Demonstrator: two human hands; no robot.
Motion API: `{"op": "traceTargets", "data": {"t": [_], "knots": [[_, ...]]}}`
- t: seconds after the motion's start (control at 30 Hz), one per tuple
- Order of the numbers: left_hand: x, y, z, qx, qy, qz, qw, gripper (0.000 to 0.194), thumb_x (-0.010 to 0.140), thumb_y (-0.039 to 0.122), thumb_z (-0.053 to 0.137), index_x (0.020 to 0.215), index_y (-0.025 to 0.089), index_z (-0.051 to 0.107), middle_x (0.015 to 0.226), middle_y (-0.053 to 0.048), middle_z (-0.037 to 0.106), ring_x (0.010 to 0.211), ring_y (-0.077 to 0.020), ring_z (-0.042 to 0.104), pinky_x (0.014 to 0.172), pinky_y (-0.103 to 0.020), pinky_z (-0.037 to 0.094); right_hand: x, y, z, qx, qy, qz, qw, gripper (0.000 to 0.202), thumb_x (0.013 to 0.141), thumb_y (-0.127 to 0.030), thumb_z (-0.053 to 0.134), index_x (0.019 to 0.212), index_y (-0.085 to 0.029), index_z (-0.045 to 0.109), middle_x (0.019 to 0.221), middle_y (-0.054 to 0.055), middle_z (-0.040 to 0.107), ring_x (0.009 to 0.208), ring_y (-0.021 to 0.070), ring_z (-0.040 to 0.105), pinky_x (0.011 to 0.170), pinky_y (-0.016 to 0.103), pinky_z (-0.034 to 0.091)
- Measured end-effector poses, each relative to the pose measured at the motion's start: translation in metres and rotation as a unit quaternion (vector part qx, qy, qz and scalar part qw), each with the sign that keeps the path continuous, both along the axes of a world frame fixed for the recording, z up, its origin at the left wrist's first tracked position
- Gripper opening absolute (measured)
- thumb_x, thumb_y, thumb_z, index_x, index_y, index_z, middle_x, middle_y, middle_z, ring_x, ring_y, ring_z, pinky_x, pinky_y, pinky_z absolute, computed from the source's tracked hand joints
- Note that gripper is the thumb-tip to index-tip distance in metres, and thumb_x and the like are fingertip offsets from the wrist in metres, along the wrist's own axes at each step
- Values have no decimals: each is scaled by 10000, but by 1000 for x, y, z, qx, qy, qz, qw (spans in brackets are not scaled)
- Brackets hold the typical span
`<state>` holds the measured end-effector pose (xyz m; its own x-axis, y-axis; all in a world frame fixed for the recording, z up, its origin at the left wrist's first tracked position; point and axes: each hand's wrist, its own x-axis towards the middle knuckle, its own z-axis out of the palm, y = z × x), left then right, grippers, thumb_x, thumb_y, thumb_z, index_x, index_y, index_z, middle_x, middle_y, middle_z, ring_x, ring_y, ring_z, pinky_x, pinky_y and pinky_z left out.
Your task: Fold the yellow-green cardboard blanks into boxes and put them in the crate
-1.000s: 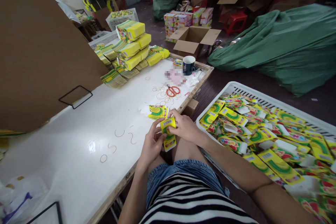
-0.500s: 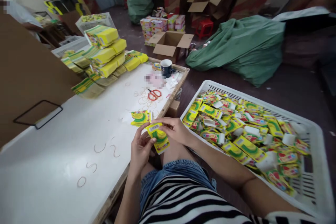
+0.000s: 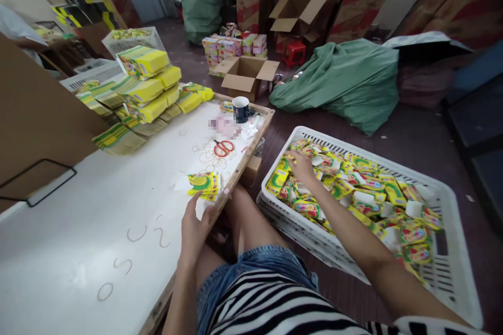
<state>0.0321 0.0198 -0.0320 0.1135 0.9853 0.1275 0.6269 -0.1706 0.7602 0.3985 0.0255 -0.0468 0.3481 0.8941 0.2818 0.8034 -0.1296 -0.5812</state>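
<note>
Near the table's edge is my left hand (image 3: 195, 225), its fingers and thumb apart with nothing between them. Its fingertips reach the lower side of a small pile of yellow-and-green packets (image 3: 203, 183) on the white table (image 3: 118, 204). My right hand (image 3: 303, 167) is over the left end of the white plastic crate (image 3: 458, 230), its fingers bent onto a yellow packet (image 3: 290, 158) there. Many loose packets (image 3: 365, 183) fill the crate, some showing white backs.
Rubber bands (image 3: 105, 291) lie about the table, with red-handled scissors (image 3: 223, 148) and a dark mug (image 3: 241, 110) towards its far corner. Stacked bundles of yellow packets (image 3: 145, 84) stand at the back left. Beyond are an open carton (image 3: 243, 76) and a green sack (image 3: 341, 84).
The packet held between both hands has left them. My left hand has opened beside the pile on the table, and my right hand has moved right into the crate.
</note>
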Motion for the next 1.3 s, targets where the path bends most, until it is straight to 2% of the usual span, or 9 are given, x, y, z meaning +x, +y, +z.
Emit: {"op": "traceTargets", "data": {"t": [0.17, 0.3, 0.43, 0.7, 0.9, 0.97, 1.13, 1.23, 1.3], "knots": [[3, 15, -26, -9, 76, -26, 997, 478, 880, 354, 498, 1301, 133, 538, 1473, -176, 446, 1403, -318, 368, 1163, -498, 294, -112, 25, 9, -37, -7, 135, 990, 256, 964, -229, 460, 1096, -203, 678, 1119, 57, 656, 1074, 160, 573, 972, 266, 410], [6, 16, -34, -32, 49, -29, 998, 410, 874, 338, 512, 1230, 155, 600, 1473, -160, 456, 1415, -319, 347, 1180, -520, 225, -186, 57, 19, -97, -19, 187, 977, 383, 877, -323, 632, 1205, -129, 604, 1225, 155, 601, 1165, 278, 508, 1010, 406, 358], [-2, 8, -31, -39, -5, -8, 999, 405, 835, 344, 587, 1194, 161, 626, 1455, -162, 481, 1400, -329, 371, 1172, -545, 214, -223, 69, 20, -161, -9, 213, 964, 473, 733, -272, 788, 1115, -67, 600, 1163, 224, 618, 1093, 334, 557, 947, 453, 384], [-25, -3, -22, -32, -134, 75, 988, 386, 748, 356, 717, 1102, 207, 672, 1347, -137, 595, 1329, -329, 473, 1160, -550, 238, -243, 51, 27, -137, 120, 218, 959, 196, 832, -124, 619, 1017, -146, 555, 1039, 153, 678, 1050, 274, 610, 959, 422, 372], [-28, -3, -4, -20, -303, 135, 943, 543, 844, 589, 554, 1195, 176, 589, 1223, -162, 659, 1134, -264, 635, 963, -447, 503, -242, 20, 26, -93, 336, 230, 909, 167, 905, -312, 479, 999, -179, 515, 775, 18, 670, 718, 173, 649, 662, 284, 485], [-22, -5, 8, -30, -356, 107, 928, 601, 787, 680, 563, 1102, 174, 637, 1101, -148, 709, 1027, -255, 681, 872, -396, 553, -241, 5, 26, -91, 428, 231, 869, 241, 878, -389, 524, 985, -174, 519, 724, 7, 656, 673, 163, 640, 653, 285, 493], [-3, -14, 34, -68, -474, 31, 877, 622, 601, 697, 730, 950, 183, 697, 984, -113, 746, 996, -251, 690, 846, -341, 561, -242, -25, 27, -78, 710, 152, 683, 522, 570, -540, 805, 872, -183, 574, 664, -24, 611, 628, 148, 597, 690, 307, 498], [6, -15, 40, -71, -481, 39, 873, 545, 554, 611, 812, 847, 164, 706, 852, -93, 759, 871, -241, 717, 778, -334, 579, -239, -29, 27, -76, 708, 146, 687, 537, 513, -550, 841, 815, -185, 589, 670, -29, 607, 632, 142, 575, 646, 284, 484], [9, -14, 41, -77, -471, 32, 878, 529, 525, 568, 845, 824, 154, 708, 817, -87, 756, 811, -238, 719, 747, -337, 587, -232, -29, 29, -66, 663, 159, 728, 494, 558, -554, 827, 800, -182, 609, 694, -28, 607, 626, 121, 536, 605, 250, 451]]}}
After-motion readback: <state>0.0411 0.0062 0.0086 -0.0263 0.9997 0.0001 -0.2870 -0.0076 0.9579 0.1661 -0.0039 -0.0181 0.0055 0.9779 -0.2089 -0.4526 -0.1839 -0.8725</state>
